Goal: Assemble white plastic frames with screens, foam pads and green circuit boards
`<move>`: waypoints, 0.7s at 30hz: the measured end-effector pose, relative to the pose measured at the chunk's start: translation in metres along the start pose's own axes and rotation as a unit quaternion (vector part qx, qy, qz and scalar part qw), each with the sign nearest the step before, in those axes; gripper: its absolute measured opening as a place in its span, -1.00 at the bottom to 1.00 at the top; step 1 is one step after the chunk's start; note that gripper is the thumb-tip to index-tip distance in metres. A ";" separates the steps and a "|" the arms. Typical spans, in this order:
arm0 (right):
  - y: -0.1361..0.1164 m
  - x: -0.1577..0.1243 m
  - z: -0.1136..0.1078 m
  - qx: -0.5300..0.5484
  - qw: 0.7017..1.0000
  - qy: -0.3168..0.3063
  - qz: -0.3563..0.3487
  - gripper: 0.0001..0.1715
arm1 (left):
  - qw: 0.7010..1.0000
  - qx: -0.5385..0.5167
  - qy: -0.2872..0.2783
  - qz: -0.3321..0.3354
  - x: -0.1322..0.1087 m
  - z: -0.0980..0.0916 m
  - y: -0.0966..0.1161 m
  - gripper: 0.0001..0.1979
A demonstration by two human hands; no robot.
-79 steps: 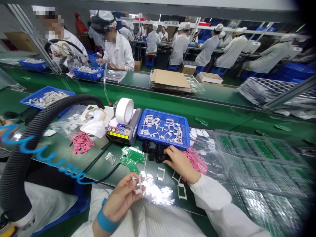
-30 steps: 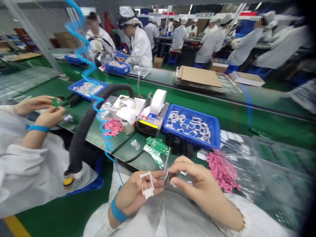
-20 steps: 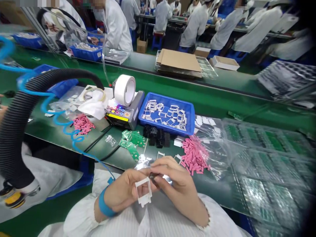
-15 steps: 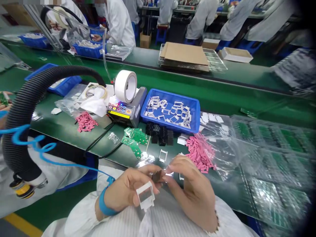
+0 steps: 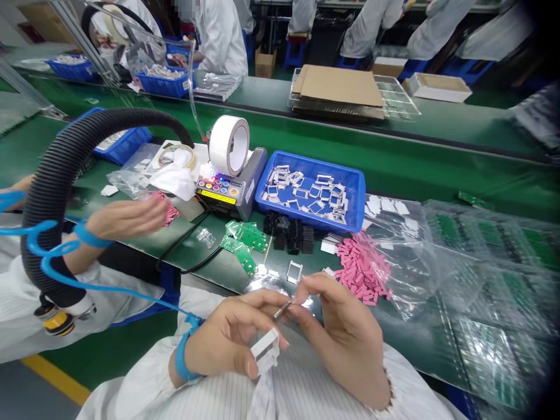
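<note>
My left hand [image 5: 231,332] pinches a small white plastic frame [image 5: 266,352] between thumb and fingers, above my lap. Between the fingertips of both hands is a thin dark flat piece [image 5: 282,310], seen nearly edge-on; its kind is not clear. My right hand [image 5: 343,338] is closed on the near end of that piece with thumb and forefinger. Just beyond my hands, another white frame [image 5: 294,272] lies on the green bench. Green circuit boards [image 5: 245,242] and stacked black parts [image 5: 289,233] lie farther back.
A blue bin [image 5: 359,201] holds many white frames. Beside it stand a tape dispenser [image 5: 231,201] and, to the right, a pile of pink strips [image 5: 363,268]. Clear trays [image 5: 494,280] cover the right side. A black hose [image 5: 44,204] arches at left, near a co-worker's hand [image 5: 126,219].
The white frame in my left hand has turned more side-on, and the dark piece has tilted edge-on. A co-worker's hand has come in over the pink strips at left.
</note>
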State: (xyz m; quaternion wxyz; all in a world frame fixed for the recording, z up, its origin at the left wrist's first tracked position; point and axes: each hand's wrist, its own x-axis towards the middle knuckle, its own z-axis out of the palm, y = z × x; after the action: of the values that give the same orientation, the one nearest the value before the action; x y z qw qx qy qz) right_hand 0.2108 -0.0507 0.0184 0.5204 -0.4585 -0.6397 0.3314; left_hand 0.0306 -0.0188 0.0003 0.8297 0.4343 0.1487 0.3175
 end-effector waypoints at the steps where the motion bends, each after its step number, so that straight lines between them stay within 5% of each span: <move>1: 0.000 0.000 0.000 0.001 1.000 0.000 0.003 -0.46 | 1.000 0.000 0.002 0.001 0.000 0.000 0.000 -0.63; 9: -0.001 0.010 0.002 -0.078 0.997 -0.023 -0.019 -0.60 | 1.000 0.022 0.017 -0.011 0.000 -0.001 0.002 -0.65; 16: 0.003 0.020 0.004 -0.169 0.980 -0.042 -0.093 -0.79 | 0.992 -0.048 0.100 -0.060 0.000 -0.003 -0.002 -0.61; 21: 0.003 0.024 0.003 -0.194 0.979 -0.005 -0.071 -0.88 | 0.991 -0.081 0.098 -0.042 -0.001 -0.005 -0.004 -0.62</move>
State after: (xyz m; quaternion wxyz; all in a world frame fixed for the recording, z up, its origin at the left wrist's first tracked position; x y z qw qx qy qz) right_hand 0.2074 -0.0268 0.0232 0.4407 -0.5025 -0.7251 0.1659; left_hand 0.0288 -0.0180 -0.0063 0.8562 0.3255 0.2211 0.3347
